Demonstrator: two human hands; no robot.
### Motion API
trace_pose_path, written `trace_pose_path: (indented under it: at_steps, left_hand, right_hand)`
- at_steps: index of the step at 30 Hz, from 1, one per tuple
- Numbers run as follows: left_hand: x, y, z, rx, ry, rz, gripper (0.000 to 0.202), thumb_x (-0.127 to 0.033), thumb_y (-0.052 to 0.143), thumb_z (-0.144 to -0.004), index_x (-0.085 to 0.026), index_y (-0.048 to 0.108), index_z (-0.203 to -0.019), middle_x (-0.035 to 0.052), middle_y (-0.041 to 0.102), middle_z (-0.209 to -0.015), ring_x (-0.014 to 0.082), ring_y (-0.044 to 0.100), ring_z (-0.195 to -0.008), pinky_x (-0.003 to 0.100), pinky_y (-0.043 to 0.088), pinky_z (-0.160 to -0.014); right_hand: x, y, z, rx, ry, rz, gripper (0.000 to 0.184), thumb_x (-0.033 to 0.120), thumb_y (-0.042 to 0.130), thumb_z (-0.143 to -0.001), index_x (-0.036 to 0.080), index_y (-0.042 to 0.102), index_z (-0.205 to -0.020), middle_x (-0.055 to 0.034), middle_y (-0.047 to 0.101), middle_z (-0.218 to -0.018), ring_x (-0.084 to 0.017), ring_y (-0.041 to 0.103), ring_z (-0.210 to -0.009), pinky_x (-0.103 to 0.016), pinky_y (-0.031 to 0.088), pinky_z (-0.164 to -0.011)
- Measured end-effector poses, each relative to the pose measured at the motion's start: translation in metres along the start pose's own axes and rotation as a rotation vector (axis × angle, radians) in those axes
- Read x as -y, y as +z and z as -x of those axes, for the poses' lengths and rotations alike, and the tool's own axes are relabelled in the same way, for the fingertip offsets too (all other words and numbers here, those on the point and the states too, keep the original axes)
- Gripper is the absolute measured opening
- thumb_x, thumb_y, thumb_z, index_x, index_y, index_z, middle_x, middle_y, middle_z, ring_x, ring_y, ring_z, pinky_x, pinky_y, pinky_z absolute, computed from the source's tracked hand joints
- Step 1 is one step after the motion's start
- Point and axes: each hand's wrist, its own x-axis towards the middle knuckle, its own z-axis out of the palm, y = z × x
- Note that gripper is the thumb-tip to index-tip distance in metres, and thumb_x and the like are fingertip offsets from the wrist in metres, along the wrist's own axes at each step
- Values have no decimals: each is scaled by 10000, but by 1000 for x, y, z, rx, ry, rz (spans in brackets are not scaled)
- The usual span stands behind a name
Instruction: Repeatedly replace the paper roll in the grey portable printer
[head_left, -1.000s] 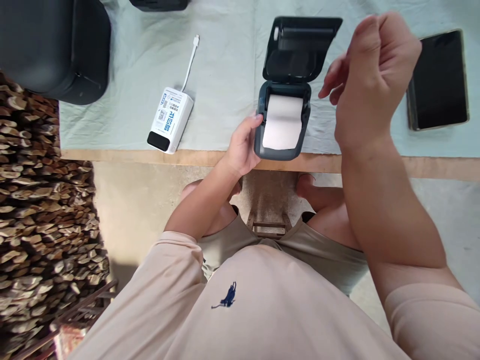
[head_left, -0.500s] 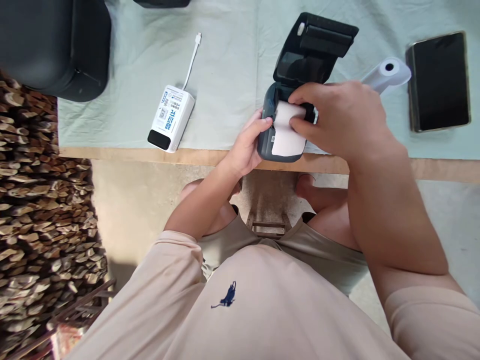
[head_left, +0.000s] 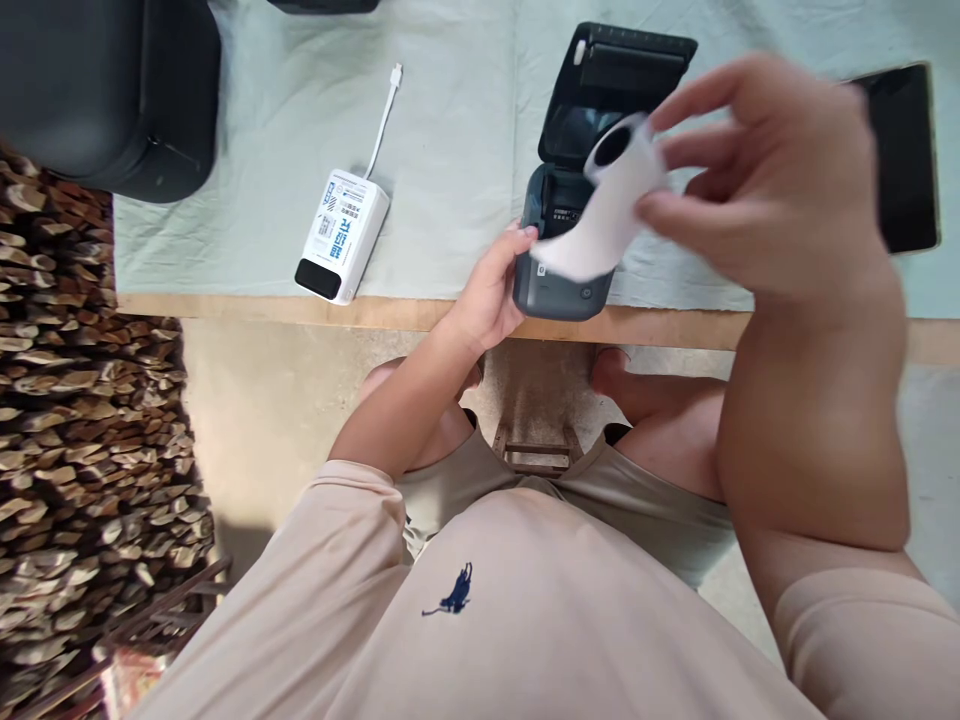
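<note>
- Left hand [head_left: 491, 290] gripping printer [head_left: 561, 298] by left edge; underside fingers hidden.
- Right hand [head_left: 772, 185], blurred, pinching paper roll [head_left: 616, 218] above printer, partly blocking its inside.
- Right of printer: phone [head_left: 909, 160], partly covered.
- Beyond printer, leftward: black object [head_left: 324, 4] cut off, unidentifiable.

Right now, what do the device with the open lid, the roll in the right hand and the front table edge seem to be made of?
Device: probably hard plastic, dark grey, fairly smooth, with rounded, moulded-looking corners.
Roll: likely thin paper, white and matte; its loose end curls.
Table edge: perhaps bare wood, judging by its light-brown colour; grain is unclear.
</note>
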Motion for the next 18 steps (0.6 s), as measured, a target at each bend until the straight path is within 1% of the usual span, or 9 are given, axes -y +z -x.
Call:
trace_pose_path:
  at_steps: [2,3,4,6,9,11,14,16,18]
  left_hand:
    - [-2,1,0,-14,-38,21,316,-398,511,-1157,-213,752,-1069,53,866,-1001,317,843,-1362,462,727,-1137]
    - [-3,2,0,-5,-49,28,323,-393,507,-1158,-208,751,-1057,61,876,-1010,322,840,-1374,458,727,-1142]
    - [-4,3,1,6,-52,33,327,-385,503,-1158,-205,747,-1035,66,883,-1017,323,838,-1383,446,727,-1145]
    - [-6,5,2,25,-54,39,325,-366,499,-1157,-209,732,-994,65,893,-1034,314,829,-1407,413,722,-1153]
    - [-6,6,2,25,-55,46,310,-371,507,-1149,-217,727,-994,64,903,-1071,322,815,-1435,415,724,-1155]
    - [-5,5,2,18,-45,49,337,-385,485,-1155,-210,733,-1009,72,905,-1072,336,816,-1433,450,730,-1156]
    - [-4,4,2,10,-30,38,381,-400,455,-1165,-197,737,-1009,83,902,-1043,349,820,-1423,485,732,-1162]
    - [-4,4,2,-3,-37,35,358,-405,487,-1155,-200,742,-1011,83,905,-1046,354,818,-1427,494,730,-1169]
    - [-4,4,2,-7,-42,33,330,-397,519,-1145,-210,747,-998,75,905,-1034,345,822,-1420,474,727,-1171]
  right_hand:
    - [-17,-12,-3,-171,56,-311,362,337,782,-764,387,759,-1121,36,781,-1058,-137,620,-644,-292,326,-475]
    - [-24,-17,-5,-225,126,-447,331,377,754,-789,406,752,-1118,35,767,-1077,-134,620,-654,-283,311,-460]
    - [-32,-19,-8,-254,208,-564,313,410,705,-825,415,747,-1135,23,755,-1090,-138,628,-672,-282,333,-456]
    - [-43,-15,-14,-333,333,-702,314,419,573,-876,373,727,-1145,-29,717,-1047,-157,644,-684,-292,393,-463]
    - [-53,3,-20,-452,339,-617,258,301,547,-843,336,621,-1087,-43,620,-983,-171,594,-642,-319,477,-485]
    - [-53,16,-20,-472,242,-522,282,243,591,-807,340,551,-1068,-30,601,-998,-178,608,-681,-342,569,-552]
    - [-49,26,-13,-433,94,-473,296,244,642,-821,329,492,-1062,-1,593,-1028,-163,688,-765,-372,674,-705]
    - [-46,26,-7,-380,42,-419,336,260,649,-837,334,490,-1123,14,595,-1089,-152,729,-827,-330,656,-681]
    - [-47,22,-4,-332,45,-324,424,264,630,-842,353,485,-1230,10,602,-1124,-163,727,-871,-258,559,-558]
